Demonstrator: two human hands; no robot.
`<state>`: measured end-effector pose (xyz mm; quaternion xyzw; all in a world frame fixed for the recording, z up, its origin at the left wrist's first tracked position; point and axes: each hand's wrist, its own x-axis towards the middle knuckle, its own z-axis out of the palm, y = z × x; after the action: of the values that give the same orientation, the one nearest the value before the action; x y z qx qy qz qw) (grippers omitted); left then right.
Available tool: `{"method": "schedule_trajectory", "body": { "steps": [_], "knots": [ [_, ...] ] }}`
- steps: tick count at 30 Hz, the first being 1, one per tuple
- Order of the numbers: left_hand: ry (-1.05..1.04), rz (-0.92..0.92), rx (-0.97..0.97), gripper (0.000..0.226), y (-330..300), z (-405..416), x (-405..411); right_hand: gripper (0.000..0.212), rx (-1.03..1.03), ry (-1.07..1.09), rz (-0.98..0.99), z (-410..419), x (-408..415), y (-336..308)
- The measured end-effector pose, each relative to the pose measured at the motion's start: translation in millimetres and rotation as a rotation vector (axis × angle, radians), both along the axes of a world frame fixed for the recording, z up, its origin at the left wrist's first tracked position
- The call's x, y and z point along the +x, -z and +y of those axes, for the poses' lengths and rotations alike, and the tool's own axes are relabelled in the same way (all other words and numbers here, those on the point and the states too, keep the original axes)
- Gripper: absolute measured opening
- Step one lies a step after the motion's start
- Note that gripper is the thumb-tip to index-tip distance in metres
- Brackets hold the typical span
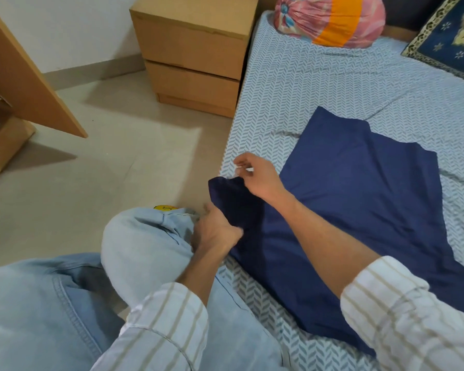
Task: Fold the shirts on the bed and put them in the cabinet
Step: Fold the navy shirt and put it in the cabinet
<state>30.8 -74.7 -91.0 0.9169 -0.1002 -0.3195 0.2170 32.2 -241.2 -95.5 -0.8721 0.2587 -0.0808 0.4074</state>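
A navy blue shirt (359, 199) lies spread flat on the bed (306, 84), which has a grey-and-white chevron sheet. One end of the shirt hangs over the bed's near left edge. My left hand (214, 231) grips that hanging end from below, fingers curled into the cloth. My right hand (255, 178) pinches the same end at its top edge, just above the left hand. A wooden cabinet door (27, 76) stands open at the far left, with a shelf partly visible behind it.
A two-drawer wooden bedside cabinet (196, 54) stands against the bed's left side. A pink-and-orange cloth bundle (330, 20) and a dark blue patterned pillow (450, 36) lie at the head of the bed. My knees in light jeans (145, 245) are beside the bed, over tiled floor.
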Motion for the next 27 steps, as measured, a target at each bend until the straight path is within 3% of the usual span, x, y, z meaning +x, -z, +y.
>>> {"method": "schedule_trajectory", "body": {
  "steps": [3,5,9,15,21,27],
  "knots": [
    [0.146,-0.375,-0.109,0.057,-6,-16,-5,0.021,-0.081,0.191,-0.02,-38,-42,2],
    [0.277,-0.47,-0.213,0.044,-4,-34,-4,0.024,-0.089,0.281,0.038,-64,-68,5],
    [0.487,-0.442,-0.316,0.031,1,-78,1,0.027,-0.061,0.357,0.149,-111,-95,3],
    [0.622,-0.337,-0.187,0.038,28,-111,15,0.027,-0.123,0.39,0.167,-203,-59,4],
    [0.573,-0.264,-0.142,0.029,26,-138,26,0.034,-0.113,0.457,0.199,-288,9,7],
    [0.493,-0.236,-0.104,0.037,25,-148,37,0.037,-0.036,0.553,0.303,-322,58,11]
  ]
}}
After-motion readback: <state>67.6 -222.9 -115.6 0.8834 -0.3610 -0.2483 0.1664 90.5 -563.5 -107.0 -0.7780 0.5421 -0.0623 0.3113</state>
